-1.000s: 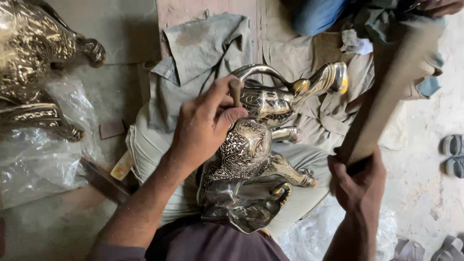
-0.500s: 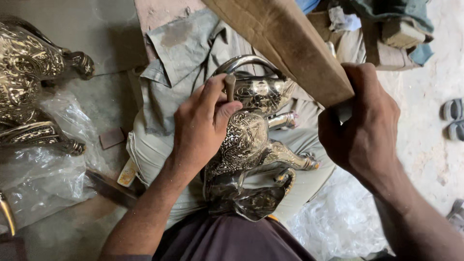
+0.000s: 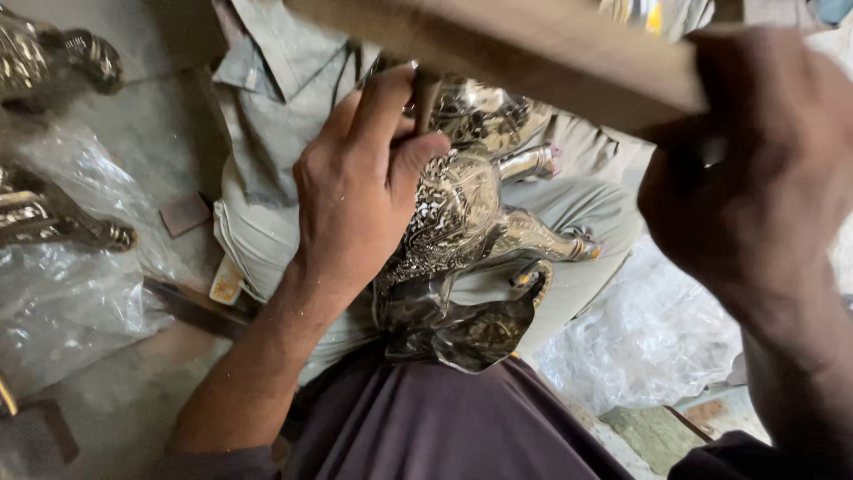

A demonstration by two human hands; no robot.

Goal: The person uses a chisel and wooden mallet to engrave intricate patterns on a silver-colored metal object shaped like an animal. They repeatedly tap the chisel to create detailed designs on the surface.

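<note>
Left forearm runs up from the lower left, bare, wrist straight; left hand (image 3: pixel 360 191) lies palm down, fingers (image 3: pixel 378 107) pointing up and away, thumb (image 3: pixel 416 156) bent across to the right, the hand curled in a grasp. Right forearm rises from the lower right edge, close to the camera and blurred. Right hand (image 3: pixel 755 169) is clenched, knuckles up, fingers wrapped tight, back of the hand facing the camera.

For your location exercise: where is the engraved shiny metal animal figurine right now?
In the head view, centre frame, the engraved shiny metal animal figurine lies on grey cloth, under the left hand, below the wooden plank.
</note>
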